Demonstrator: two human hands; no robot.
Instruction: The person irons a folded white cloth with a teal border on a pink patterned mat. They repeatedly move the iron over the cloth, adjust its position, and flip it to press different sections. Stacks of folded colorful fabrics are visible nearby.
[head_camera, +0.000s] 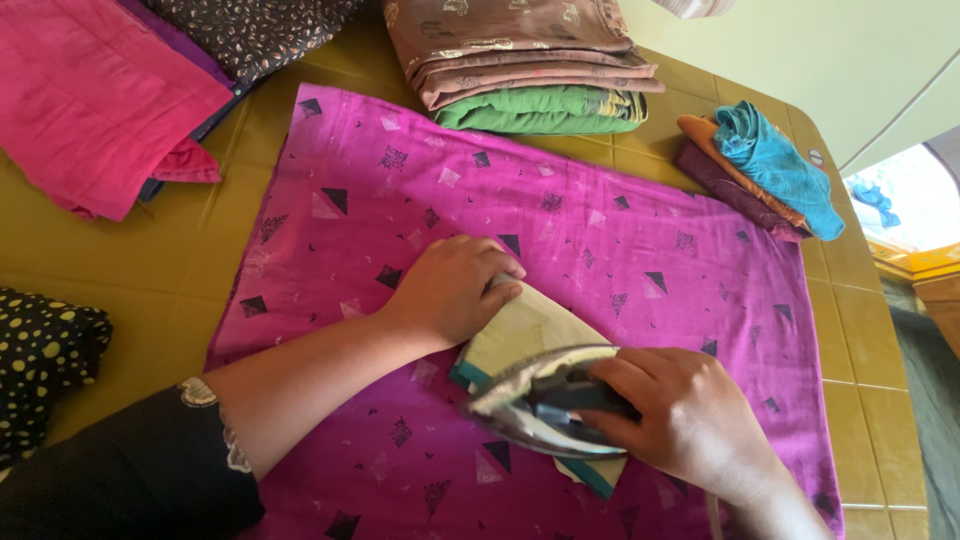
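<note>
The right hand (690, 420) is closed around the dark handle of a metal iron (535, 405), with the fingers wrapped over the top so that the grip looks firm and full. The iron rests on a small folded pale cloth with a teal border (525, 330), near the front edge of the table. The left hand (450, 290) lies flat and open on the far end of this same cloth, with the fingers bent slightly over its edge. It holds nothing; I think it presses the cloth down so that it does not slide or wrinkle under the iron.

Under both there is a large magenta cloth with dark triangles (620, 250), spread flat over the yellow-green table (140, 260). It seems to serve as a soft layer between the hot iron and the table.

At the near left edge lies a black cloth with yellow dots (45, 350). Farther away, at the left, there is a pink folded cloth (90, 100). At the far side stands a stack of brown and green folded cloths (530, 70), and at the far right a small pile with a turquoise cloth on top (775, 160). All of them are well apart from the iron.
</note>
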